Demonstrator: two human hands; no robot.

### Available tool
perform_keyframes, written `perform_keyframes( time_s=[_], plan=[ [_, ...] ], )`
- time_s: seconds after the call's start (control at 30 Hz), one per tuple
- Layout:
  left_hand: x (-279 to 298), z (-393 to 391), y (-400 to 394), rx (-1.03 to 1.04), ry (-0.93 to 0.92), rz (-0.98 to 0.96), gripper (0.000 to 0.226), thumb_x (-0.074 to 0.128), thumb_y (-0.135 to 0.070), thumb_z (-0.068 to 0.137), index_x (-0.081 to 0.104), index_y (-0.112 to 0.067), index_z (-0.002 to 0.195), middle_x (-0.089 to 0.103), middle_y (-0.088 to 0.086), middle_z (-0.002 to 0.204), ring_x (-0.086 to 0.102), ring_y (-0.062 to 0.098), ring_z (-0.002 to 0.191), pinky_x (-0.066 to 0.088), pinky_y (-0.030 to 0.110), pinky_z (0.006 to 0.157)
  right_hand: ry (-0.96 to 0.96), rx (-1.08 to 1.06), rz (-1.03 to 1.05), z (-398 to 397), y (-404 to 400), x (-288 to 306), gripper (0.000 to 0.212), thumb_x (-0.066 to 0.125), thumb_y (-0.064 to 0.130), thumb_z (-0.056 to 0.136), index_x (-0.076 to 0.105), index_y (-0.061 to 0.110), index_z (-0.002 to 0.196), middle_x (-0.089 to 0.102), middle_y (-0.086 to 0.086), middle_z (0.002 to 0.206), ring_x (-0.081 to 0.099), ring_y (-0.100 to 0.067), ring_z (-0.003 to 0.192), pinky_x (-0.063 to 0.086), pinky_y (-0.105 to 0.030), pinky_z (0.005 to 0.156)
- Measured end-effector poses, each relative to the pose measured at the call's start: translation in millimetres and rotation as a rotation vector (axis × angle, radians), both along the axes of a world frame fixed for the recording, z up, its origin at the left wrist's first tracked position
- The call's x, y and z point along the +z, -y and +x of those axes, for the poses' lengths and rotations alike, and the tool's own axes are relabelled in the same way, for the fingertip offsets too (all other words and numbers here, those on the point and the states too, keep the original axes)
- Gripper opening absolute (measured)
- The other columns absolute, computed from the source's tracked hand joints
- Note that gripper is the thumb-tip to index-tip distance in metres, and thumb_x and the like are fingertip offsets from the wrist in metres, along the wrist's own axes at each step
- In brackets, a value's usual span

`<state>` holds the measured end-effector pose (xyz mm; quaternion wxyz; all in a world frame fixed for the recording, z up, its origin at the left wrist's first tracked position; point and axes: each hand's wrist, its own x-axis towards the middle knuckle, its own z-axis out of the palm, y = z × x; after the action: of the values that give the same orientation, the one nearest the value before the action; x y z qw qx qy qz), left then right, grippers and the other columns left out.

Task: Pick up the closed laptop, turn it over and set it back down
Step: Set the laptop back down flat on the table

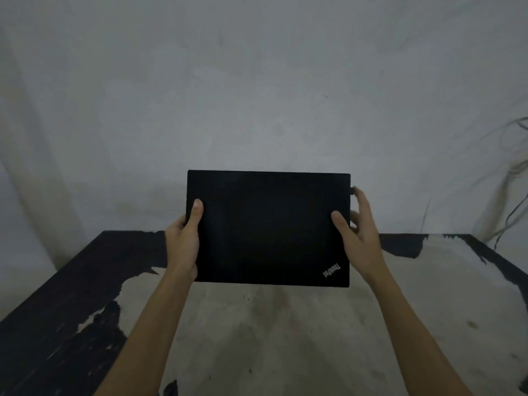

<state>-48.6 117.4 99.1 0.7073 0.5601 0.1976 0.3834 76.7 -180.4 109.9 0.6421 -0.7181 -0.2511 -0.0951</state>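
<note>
The closed black laptop (268, 228) is lifted off the table, its lid facing me with a small logo at the lower right corner. My left hand (183, 241) grips its left edge, thumb on the lid and fingers hidden behind. My right hand (358, 232) holds the right edge, thumb on the lid and fingers spread around the side. The laptop's underside is out of sight.
Below the laptop lies a worn table (257, 332) with black paint peeled to pale patches. A grey wall (257, 95) stands right behind it. Cables (511, 201) hang down the wall at the far right.
</note>
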Motion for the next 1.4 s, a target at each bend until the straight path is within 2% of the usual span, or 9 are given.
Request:
perform_keyframes(
  time_s=[0.17,0.37,0.63,0.8,0.93,1.03,1.23,1.33,1.4],
  plan=[
    [-23.3,-0.8,11.1,-0.009,-0.085,-0.053,0.038,0.071,-0.058,0.089,0.08,-0.022,0.096,0.083,-0.012,0.085,0.078,0.009,0.077,0.061,0.027,0.064,-0.021,-0.002,0.105,-4.9,-7.1,-26.4,0.064,0.057,0.029,0.104,0.03,0.027,0.161,0.059,0.0,0.147,0.063,-0.013,0.129,0.056,-0.042,0.105],
    [-47.0,3.1,13.2,-0.065,-0.175,0.005,0.034,0.069,-0.054,0.093,0.08,-0.022,0.095,0.083,-0.01,0.085,0.079,0.011,0.075,0.061,0.022,0.055,-0.106,-0.048,0.05,-0.1,-3.7,-56.9,0.055,0.052,0.023,0.108,0.036,0.017,0.16,0.057,-0.006,0.152,0.054,-0.023,0.139,0.046,-0.05,0.115],
    [-74.1,18.5,3.8,-0.107,-0.343,0.157,0.034,0.062,-0.043,0.101,0.075,-0.013,0.112,0.078,0.002,0.102,0.075,0.022,0.095,0.058,0.031,0.073,-0.296,-0.031,-0.043,21.5,-5.9,-79.0,0.046,0.053,0.021,0.107,0.048,0.019,0.153,0.064,-0.004,0.142,0.062,-0.023,0.128,0.052,-0.047,0.109],
    [-89.0,23.7,-1.8,-0.031,-0.423,0.311,0.022,0.064,-0.04,0.1,0.078,-0.024,0.095,0.078,-0.005,0.089,0.074,0.014,0.083,0.054,0.021,0.061,-0.384,-0.049,-0.125,39.8,-15.9,-91.6,0.048,0.055,0.021,0.106,0.047,0.015,0.153,0.063,-0.009,0.143,0.061,-0.029,0.13,0.05,-0.051,0.11],
    [-93.9,31.2,-3.5,0.028,-0.449,0.331,0.02,0.067,-0.039,0.099,0.072,-0.039,0.08,0.076,-0.011,0.084,0.073,0.01,0.08,0.057,0.023,0.063,-0.394,-0.075,-0.182,48.6,-24.9,-98.0,0.048,0.055,0.024,0.106,0.047,0.017,0.153,0.06,-0.008,0.146,0.059,-0.029,0.132,0.048,-0.05,0.112],
    [-97.2,36.5,-6.1,0.045,-0.456,0.348,0.014,0.068,-0.037,0.099,0.075,-0.033,0.088,0.078,-0.008,0.086,0.074,0.011,0.08,0.061,0.032,0.07,-0.387,-0.089,-0.216,53.4,-28.1,-100.0,0.046,0.054,0.023,0.106,0.049,0.015,0.151,0.062,-0.006,0.143,0.059,-0.028,0.132,0.047,-0.05,0.112],
    [-103.9,41.4,-12.3,0.019,-0.508,0.492,0.016,0.067,-0.028,0.101,0.078,-0.018,0.096,0.073,-0.012,0.079,0.067,-0.008,0.064,0.049,0.011,0.053,-0.407,-0.112,-0.342,61.1,-28.6,-106.9,0.043,0.059,0.025,0.104,0.056,0.009,0.143,0.062,-0.014,0.141,0.061,-0.03,0.128,0.05,-0.051,0.109],
    [-104.5,40.2,-15.8,-0.008,-0.559,0.559,0.023,0.065,-0.024,0.102,0.079,-0.005,0.1,0.074,-0.003,0.08,0.069,0.0,0.068,0.045,0.005,0.052,-0.386,-0.11,-0.433,65.6,-30.7,-106.6,0.043,0.06,0.027,0.103,0.057,0.005,0.139,0.057,-0.018,0.142,0.056,-0.037,0.13,0.047,-0.053,0.11],
    [-104.8,38.7,-19.3,-0.018,-0.584,0.599,0.029,0.064,-0.025,0.102,0.077,0.001,0.108,0.075,0.007,0.087,0.072,0.017,0.081,0.046,0.006,0.057,-0.377,-0.111,-0.477,67.4,-33.1,-106.6,0.039,0.06,0.026,0.103,0.06,0.004,0.134,0.055,-0.019,0.142,0.055,-0.04,0.13,0.047,-0.053,0.11]
  ],
)
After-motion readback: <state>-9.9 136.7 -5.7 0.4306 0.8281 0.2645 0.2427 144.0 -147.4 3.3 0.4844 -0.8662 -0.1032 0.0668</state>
